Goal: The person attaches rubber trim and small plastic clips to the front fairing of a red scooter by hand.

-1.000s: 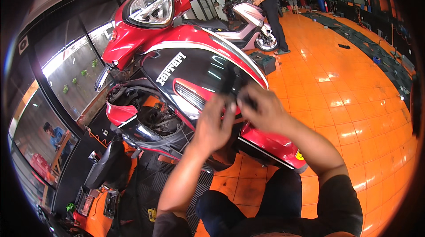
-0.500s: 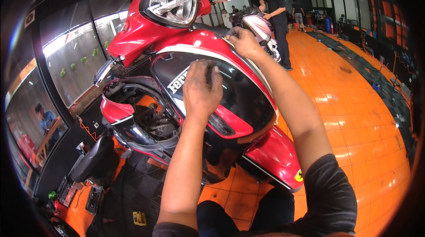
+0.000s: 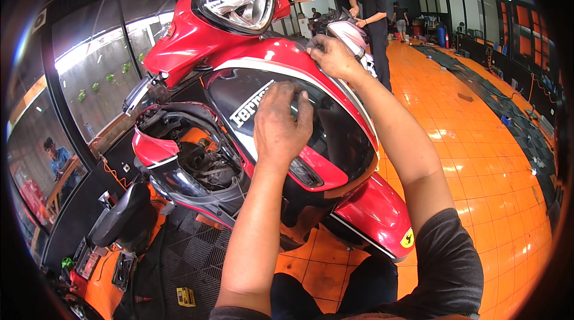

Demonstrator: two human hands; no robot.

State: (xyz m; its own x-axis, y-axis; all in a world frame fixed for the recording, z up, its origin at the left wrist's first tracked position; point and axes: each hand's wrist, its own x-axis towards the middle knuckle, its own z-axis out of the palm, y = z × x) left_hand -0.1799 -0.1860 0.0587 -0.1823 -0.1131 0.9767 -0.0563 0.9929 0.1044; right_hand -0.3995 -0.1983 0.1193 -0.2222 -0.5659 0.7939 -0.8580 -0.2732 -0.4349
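Observation:
A red scooter has a large black side panel (image 3: 338,135) with white lettering and white edging, below a red handlebar cowl with a headlight (image 3: 236,3). My left hand (image 3: 282,118) rests on the black panel beside the lettering, fingers slightly bent and thumb apart. My right hand (image 3: 329,54) is farther up at the panel's red upper edge (image 3: 281,51), fingers bent and pinched there; what lies between them is hidden. Below left is an uncovered body opening (image 3: 203,170) showing dark inner parts; the red fender (image 3: 373,212) lies at lower right.
A detached seat (image 3: 119,218), tool cases (image 3: 122,269) and a small yellow box (image 3: 185,297) lie at lower left. A co-worker in black (image 3: 373,15) stands by another scooter (image 3: 344,36) behind. A seated person (image 3: 57,158) shows through the window. Orange tiles (image 3: 478,141) extend rightward.
My hands were together low on the panel; they have separated, the left moving up and left, the right up to the top edge. Since the middle frame both have shifted only slightly.

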